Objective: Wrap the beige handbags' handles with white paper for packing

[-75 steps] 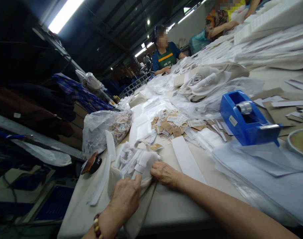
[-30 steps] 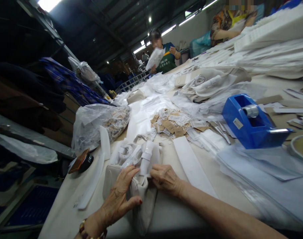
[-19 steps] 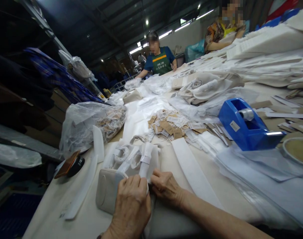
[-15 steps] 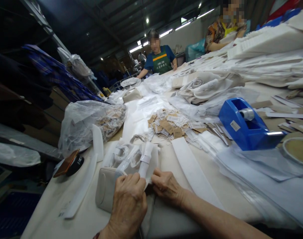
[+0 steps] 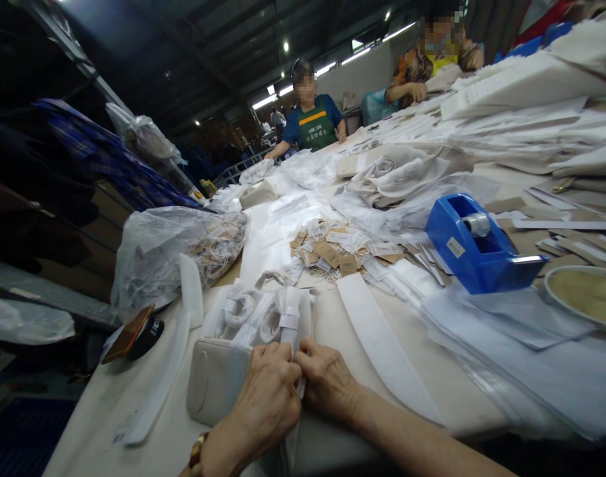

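Stretching away from me, the long table (image 5: 327,318) carries nearly everything in sight. Two co-workers sit along its far edge, one person in a green apron (image 5: 310,126) and another in a patterned top (image 5: 422,63) nearer the far right corner.

Clear plastic sheets (image 5: 522,358) lie in a loose stack along the near right edge. A big plastic sack (image 5: 168,248) stuffed with tags slumps at the left edge. The cream purse (image 5: 211,384) lies flat by the near edge, just in front of me. White paper-wrapped straps (image 5: 283,315) are bunched on the table just beyond it and touch it.

A blue tape dispenser (image 5: 475,248) stands right of the middle, beside the plastic sheets. A long white strip (image 5: 377,338) lies between the purse and the sheets, running from the near edge toward the middle. A loose heap of brown paper tags (image 5: 333,248) sits in the middle, past the strip's far end. A round dish (image 5: 586,295) sits at the right edge.

My left hand (image 5: 270,404) rests on the purse's right end, its fingers curled together and closed over the edge where the wrapping starts. My right hand (image 5: 327,381) presses against the left, its fingers bent together at the base of the wrapped straps. Their tips are hidden, so I cannot tell whether they grip anything. A small dark object with a brown cover (image 5: 134,334) lies at the left edge, near the sack.
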`<state>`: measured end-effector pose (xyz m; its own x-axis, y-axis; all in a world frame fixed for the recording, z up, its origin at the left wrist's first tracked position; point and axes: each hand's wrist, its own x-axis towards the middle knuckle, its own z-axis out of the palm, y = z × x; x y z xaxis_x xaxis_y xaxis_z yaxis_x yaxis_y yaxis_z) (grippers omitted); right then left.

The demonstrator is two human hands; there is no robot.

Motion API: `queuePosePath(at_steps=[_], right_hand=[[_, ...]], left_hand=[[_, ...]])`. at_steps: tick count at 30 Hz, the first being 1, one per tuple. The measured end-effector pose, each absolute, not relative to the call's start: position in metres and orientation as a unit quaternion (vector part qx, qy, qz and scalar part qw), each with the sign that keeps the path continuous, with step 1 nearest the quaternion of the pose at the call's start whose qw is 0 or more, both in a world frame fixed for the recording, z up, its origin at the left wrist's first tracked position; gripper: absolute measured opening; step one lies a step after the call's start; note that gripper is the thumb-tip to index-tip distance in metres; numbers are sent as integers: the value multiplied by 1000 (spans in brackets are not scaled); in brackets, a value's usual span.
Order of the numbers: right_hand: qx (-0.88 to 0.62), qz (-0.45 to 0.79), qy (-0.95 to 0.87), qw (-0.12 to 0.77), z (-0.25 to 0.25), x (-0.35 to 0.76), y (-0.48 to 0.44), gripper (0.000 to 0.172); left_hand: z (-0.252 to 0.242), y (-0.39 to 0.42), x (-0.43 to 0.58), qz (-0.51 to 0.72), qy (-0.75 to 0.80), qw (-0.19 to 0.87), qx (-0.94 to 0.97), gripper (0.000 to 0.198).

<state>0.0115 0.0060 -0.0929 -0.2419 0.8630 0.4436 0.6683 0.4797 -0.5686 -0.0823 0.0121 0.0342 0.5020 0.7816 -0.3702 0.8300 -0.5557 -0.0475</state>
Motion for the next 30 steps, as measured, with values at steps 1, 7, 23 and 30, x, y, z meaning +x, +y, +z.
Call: queuePosePath(at_steps=[1, 7, 23, 30], right_hand=[[-496, 138, -772, 374, -92, 10, 2, 7], [-453, 272, -671, 520, -93, 4, -27, 17], [-493, 337, -634, 492, -87, 43, -22, 19], [-514, 291, -671, 448, -68, 74, -44, 35]], left_hand=[[34, 14, -80, -180, 457, 74, 868, 24], [34, 30, -92, -143, 392, 200, 887, 13], [-50, 51, -156, 103, 429, -143, 886, 54], [-46, 35, -137, 67, 458, -186, 867, 52]])
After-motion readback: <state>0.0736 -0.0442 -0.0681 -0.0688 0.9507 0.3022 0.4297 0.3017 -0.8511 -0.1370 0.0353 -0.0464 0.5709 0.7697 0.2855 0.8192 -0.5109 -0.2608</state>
